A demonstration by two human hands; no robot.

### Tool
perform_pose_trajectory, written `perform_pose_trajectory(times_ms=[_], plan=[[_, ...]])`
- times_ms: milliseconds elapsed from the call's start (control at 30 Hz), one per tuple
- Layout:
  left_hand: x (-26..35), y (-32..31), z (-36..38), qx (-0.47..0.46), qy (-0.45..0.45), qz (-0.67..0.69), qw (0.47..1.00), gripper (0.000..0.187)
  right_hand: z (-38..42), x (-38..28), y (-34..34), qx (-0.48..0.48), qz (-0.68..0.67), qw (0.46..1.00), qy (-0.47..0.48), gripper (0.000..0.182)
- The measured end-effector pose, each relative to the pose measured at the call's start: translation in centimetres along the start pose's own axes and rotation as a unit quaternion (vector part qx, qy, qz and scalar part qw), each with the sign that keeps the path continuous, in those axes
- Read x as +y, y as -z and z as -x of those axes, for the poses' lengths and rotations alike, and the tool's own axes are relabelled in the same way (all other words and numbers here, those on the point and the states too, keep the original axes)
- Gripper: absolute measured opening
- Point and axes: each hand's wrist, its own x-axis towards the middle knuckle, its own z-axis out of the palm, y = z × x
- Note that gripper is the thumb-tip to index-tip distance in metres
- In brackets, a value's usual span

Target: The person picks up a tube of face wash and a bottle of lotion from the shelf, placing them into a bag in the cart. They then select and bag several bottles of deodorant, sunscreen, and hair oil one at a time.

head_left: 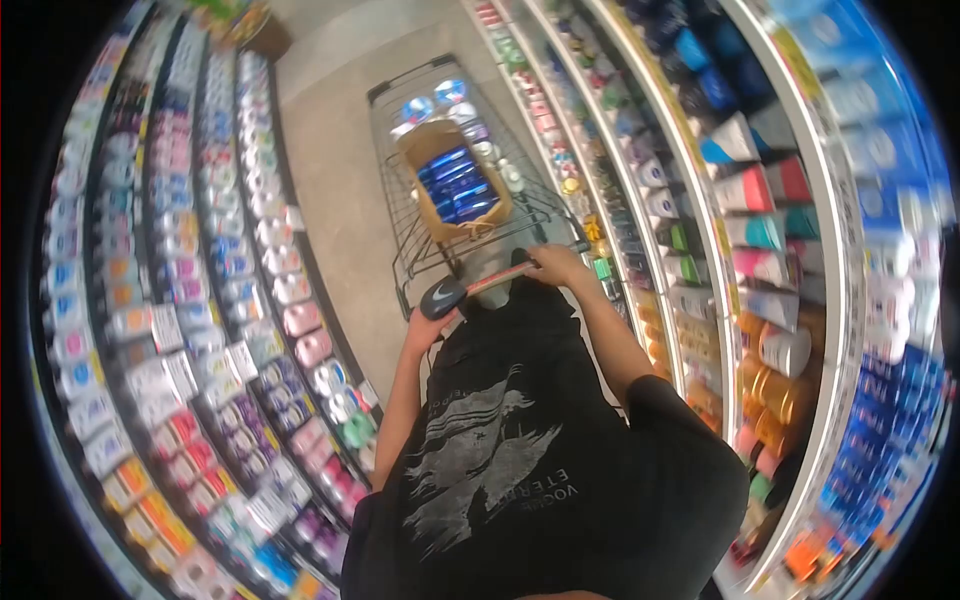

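Honestly, right hand curled round the reddish bar handle | left hand by its other end, grip unclear | black wire cart ahead, open brown cardboard box inside | drifting right could clip white-edged shelves imo

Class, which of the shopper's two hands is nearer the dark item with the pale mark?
The left hand: it is close against the dark item, whereas the right hand grips the handle farther along, apart from it.

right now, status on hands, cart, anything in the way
Right hand on handle; left hand at its other end, partly hidden. Box of blue packs in cart. Right shelf close alongside; plant ahead, left.
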Motion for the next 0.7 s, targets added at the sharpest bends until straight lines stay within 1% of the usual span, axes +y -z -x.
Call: perform_pose_trajectory(times_ms=[67,133,167,200,233,267,300,333,367,400,433,467,500,533,567,633,667,700], plan=[[1.2,-0.8,0.0,0.019,0.020,0.035,0.999,0.035,-0.7,1.4,-0.9,-0.032,0.023,0.999,0.029,0.043],[1.5,-1.8,0.2,0.062,0.030,0.030,0.997,0.037,-2.4,2.3,-1.0,-0.060,0.041,0.996,0.051,0.046],[1.5,-2.2,0.7,0.071,0.041,0.033,0.996,0.037,-4.5,2.8,-0.1,-0.171,0.039,0.984,0.036,0.045],[1.6,-2.5,1.0,0.069,0.041,0.028,0.996,0.036,-5.8,2.9,0.4,-0.276,0.035,0.960,0.019,0.045],[1.9,-2.4,0.8,0.066,0.036,0.022,0.997,0.035,-5.4,1.1,2.1,-0.278,0.036,0.959,0.026,0.045],[1.2,-2.3,0.9,0.045,0.086,0.023,0.995,0.035,-4.5,-2.7,5.6,-0.267,0.089,0.958,0.055,0.044],[1.6,-2.5,1.0,0.053,0.086,0.024,0.995,0.035,-4.5,-5.5,8.3,-0.255,0.143,0.953,0.085,0.043],[2.0,-2.9,1.2,0.066,0.081,0.046,0.994,0.036,-5.7,-6.4,9.2,-0.210,0.049,0.966,0.142,0.037],[2.1,-3.2,1.7,0.078,0.081,0.069,0.991,0.036,-6.7,-8.2,10.7,-0.140,-0.002,0.972,0.187,0.033],[1.2,-3.0,1.9,0.060,0.119,0.050,0.990,0.037,-7.9,-9.8,11.5,-0.072,-0.058,0.969,0.228,0.029],[1.6,-3.5,2.4,0.068,0.128,0.052,0.988,0.037,-10.8,-9.5,9.9,0.027,-0.093,0.959,0.266,0.022],[2.5,-3.9,2.5,0.071,0.119,0.088,0.986,0.034,-13.7,-9.6,9.2,0.087,-0.064,0.955,0.276,0.017],[3.1,-4.0,2.7,0.073,0.109,0.122,0.984,0.032,-17.2,-9.2,8.0,0.111,-0.037,0.957,0.265,0.015],[2.4,-3.8,3.2,0.061,0.128,0.111,0.984,0.033,-19.9,-9.0,6.4,0.165,0.022,0.954,0.248,0.018],[2.6,-3.8,3.8,0.065,0.134,0.104,0.983,0.033,-23.1,-9.2,5.3,0.099,0.121,0.970,0.188,0.029],[3.6,-4.3,4.2,0.064,0.157,0.094,0.981,0.035,-27.4,-8.4,0.8,0.088,0.196,0.970,0.113,0.038],[2.8,-4.6,4.5,0.069,0.149,0.098,0.981,0.037,-28.1,-8.2,-0.4,0.095,0.191,0.970,0.115,0.038],[2.5,-4.7,4.7,0.061,0.152,0.103,0.981,0.038,-28.6,-7.9,-1.4,0.073,0.227,0.966,0.099,0.041]])
